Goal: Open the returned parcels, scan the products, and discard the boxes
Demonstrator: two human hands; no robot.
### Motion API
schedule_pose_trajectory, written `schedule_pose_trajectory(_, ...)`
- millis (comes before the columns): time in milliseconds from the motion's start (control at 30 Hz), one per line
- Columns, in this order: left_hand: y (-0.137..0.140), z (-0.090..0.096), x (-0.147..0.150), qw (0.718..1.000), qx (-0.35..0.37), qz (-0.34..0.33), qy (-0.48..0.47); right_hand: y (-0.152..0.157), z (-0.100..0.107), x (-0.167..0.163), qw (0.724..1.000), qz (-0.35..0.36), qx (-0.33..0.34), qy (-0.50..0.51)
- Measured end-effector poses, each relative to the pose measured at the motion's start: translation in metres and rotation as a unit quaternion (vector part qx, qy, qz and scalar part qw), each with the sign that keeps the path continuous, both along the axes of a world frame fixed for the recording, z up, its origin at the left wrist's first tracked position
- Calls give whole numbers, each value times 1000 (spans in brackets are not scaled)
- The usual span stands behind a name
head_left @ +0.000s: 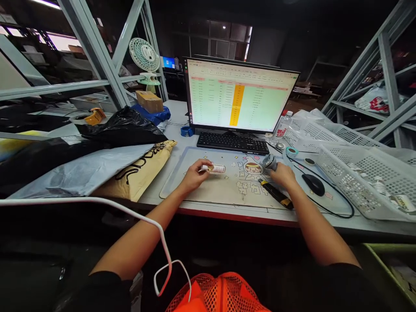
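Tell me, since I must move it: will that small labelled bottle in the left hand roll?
Probably: the small bottle looks cylindrical and lies on its side on the desk mat. It seems light, as the left hand holds it with fingertips alone.

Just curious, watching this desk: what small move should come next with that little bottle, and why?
Probably turn the grey handheld scanner in the right hand toward the small white labelled bottle, which the left hand holds lying on the desk mat; they are apart.

monitor (pixel 238 97) text: too small to read | bottle (pixel 217 168) label: illegible | basket (pixel 367 173): cut off right
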State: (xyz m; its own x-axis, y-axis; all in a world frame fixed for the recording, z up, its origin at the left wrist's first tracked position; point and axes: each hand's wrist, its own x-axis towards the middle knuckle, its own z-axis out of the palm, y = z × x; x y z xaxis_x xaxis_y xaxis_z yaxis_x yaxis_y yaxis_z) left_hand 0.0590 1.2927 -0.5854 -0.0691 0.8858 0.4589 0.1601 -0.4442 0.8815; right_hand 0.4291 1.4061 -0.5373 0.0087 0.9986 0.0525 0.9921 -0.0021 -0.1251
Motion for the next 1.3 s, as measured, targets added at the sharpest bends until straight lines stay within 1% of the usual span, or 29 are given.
schedule_pose_trajectory(33, -2, 3, 4, 1000, 13, -7, 14, -4, 10, 1, 999, 29, -2, 22)
schedule_pose_trajectory(67, -4, 6, 8, 999, 22, -13, 28, -10, 20, 1, 995, 77, -8, 56)
schedule_pose_trajectory(100, -5, 9, 11, 999, 28, -16, 43, -18, 29, 1, 985, 140, -16, 101)
schedule_pose_trajectory(167, -7, 12, 18, 996, 43, -9, 72, -38, 45, -3, 946, 264, -31, 183)
schedule_pose_trajectory(200, -6, 14, 20, 995, 52, -4, 86, -48, 50, -6, 930, 305, -33, 202)
schedule_pose_trajectory(233, -5, 14, 23, 994, 60, -1, 96, -58, 53, -10, 922, 327, -28, 204)
schedule_pose_trajectory(300, -2, 14, 27, 992, 70, -4, 105, -73, 56, -19, 924, 337, -14, 178)
schedule_pose_trajectory(367, 0, 14, 30, 992, 73, -9, 101, -82, 56, -26, 931, 332, -2, 154)
schedule_pose_trajectory(467, 3, 13, 30, 993, 68, -7, 100, -80, 50, -30, 945, 303, 13, 125)
schedule_pose_trajectory(567, 4, 12, 26, 994, 43, -1, 96, -66, 40, -25, 952, 284, 31, 112)
schedule_pose_trajectory(633, 5, 11, 21, 996, 26, 6, 84, -52, 30, -19, 958, 262, 38, 110)
schedule_pose_trajectory(700, 9, 11, 15, 996, 21, 34, 78, -37, 17, -13, 972, 214, 41, 90)
schedule_pose_trajectory(767, 16, 12, 9, 992, 32, 86, 87, -26, 2, -10, 979, 185, 40, 76)
schedule_pose_trajectory(867, 30, 12, 0, 981, 43, 154, 112, -16, -18, -7, 981, 168, 40, 91)
schedule_pose_trajectory(933, 39, 9, -4, 976, 32, 170, 134, -9, -27, 4, 981, 167, 37, 95)
schedule_pose_trajectory(1000, 47, 2, -6, 974, 22, 167, 151, 1, -33, 29, 978, 181, 46, 94)
schedule_pose_trajectory(1067, 53, -9, -7, 975, 17, 156, 160, 13, -37, 68, 978, 170, 91, 84)
schedule_pose_trajectory(1100, 56, -15, -8, 975, 13, 152, 165, 19, -41, 91, 979, 143, 124, 74)
schedule_pose_trajectory(1167, 60, -23, -10, 973, 2, 146, 180, 29, -51, 136, 980, 65, 183, 42)
schedule_pose_trajectory(1233, 60, -20, -10, 968, 15, 159, 196, 34, -66, 170, 978, 9, 206, 24)
schedule_pose_trajectory(1267, 58, -14, -8, 964, 39, 176, 197, 35, -74, 182, 978, -4, 206, 26)
schedule_pose_trajectory(1300, 54, -4, -4, 958, 73, 197, 194, 36, -82, 189, 979, -8, 202, 33)
